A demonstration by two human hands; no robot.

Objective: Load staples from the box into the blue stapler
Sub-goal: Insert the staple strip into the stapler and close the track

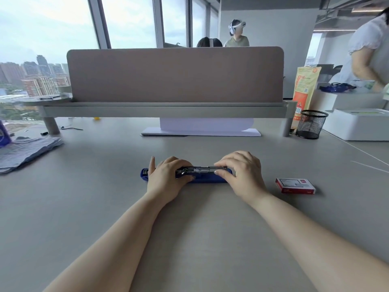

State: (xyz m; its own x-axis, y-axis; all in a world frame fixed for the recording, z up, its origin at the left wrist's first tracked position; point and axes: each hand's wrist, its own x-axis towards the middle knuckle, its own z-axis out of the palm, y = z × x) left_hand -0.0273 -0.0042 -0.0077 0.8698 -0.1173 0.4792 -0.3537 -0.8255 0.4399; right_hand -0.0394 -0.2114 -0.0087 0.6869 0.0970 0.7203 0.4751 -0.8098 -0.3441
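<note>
- Bare forearms reach in from the near edge, over a pale grey desk (210, 239) with a faint wood grain
- Left hand (166, 179) lies palm down across the left part of the blue stapler (202, 179), fingers curled over its top and the thumb (152, 165) standing up behind it; it grips the stapler body
- Right hand (242, 173) covers the stapler's right end, fingertips pinched on the metal staple channel (200, 170) from both sides, closed on it
- Blue stapler lies lengthwise, left to right, flat on the desk at mid table between the two hands, with the silver channel exposed along its top and a blue end poking out left of the left hand
- Staple box (295, 186), red and white, lies flat on the desk just to the right of the right hand, apart from it; whether it is open cannot be told
- Folded grey-blue cloth (27, 151) rests at the far left of the desk
- Black mesh pen cup (311, 124) stands far right beside a white box (357, 127), with an orange and yellow bag (305, 89) upright behind it
- White stand (201, 128) sits under a raised grey shelf (164, 110) carrying a beige divider panel (174, 74)
- Beyond the divider, two people wear white headsets, a third stands at the far right, and windows show city buildings
</note>
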